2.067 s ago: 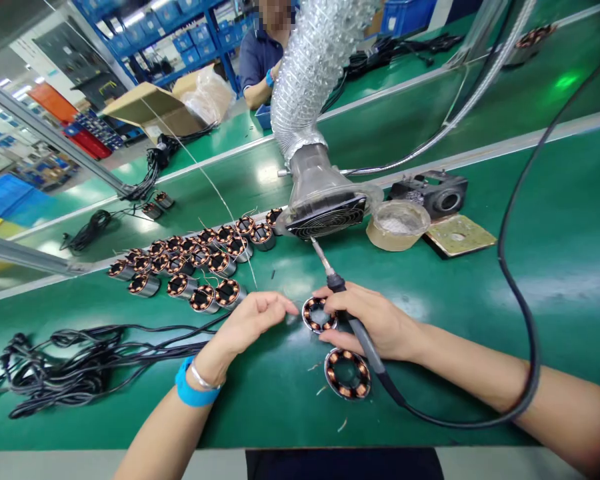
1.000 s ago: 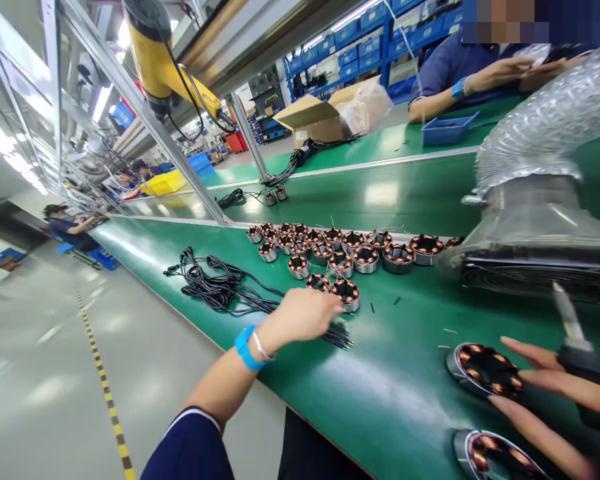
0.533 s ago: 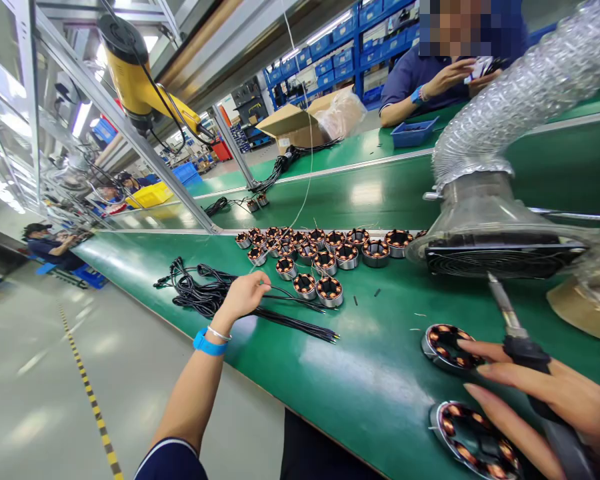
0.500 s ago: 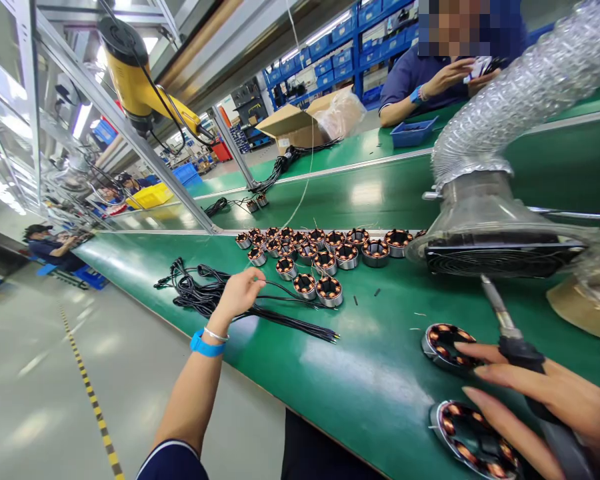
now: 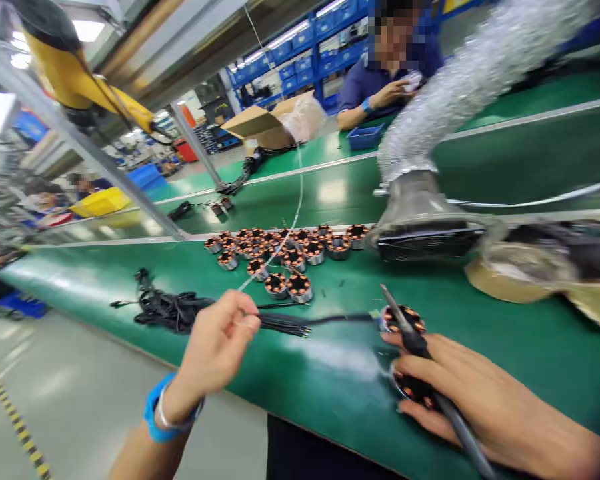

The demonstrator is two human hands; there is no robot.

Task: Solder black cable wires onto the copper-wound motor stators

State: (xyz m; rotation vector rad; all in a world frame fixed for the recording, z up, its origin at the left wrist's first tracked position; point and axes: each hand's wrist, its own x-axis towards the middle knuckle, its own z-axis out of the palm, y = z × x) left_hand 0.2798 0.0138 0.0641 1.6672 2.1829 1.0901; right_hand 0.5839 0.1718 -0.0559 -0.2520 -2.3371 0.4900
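At a green table, before blue shelves: pinching, as far as the blur allows, a black cable between thumb and finger of the left grip. Leading its tip just beside the upper coil, ahead of the right grip. Holding an iron in the right grip, fingers spread about the lower coil. Facing more coils beyond the left grip, a hood beyond the right.

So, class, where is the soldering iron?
In the head view, the soldering iron is right of centre, held in the right hand, just below the extractor hood.
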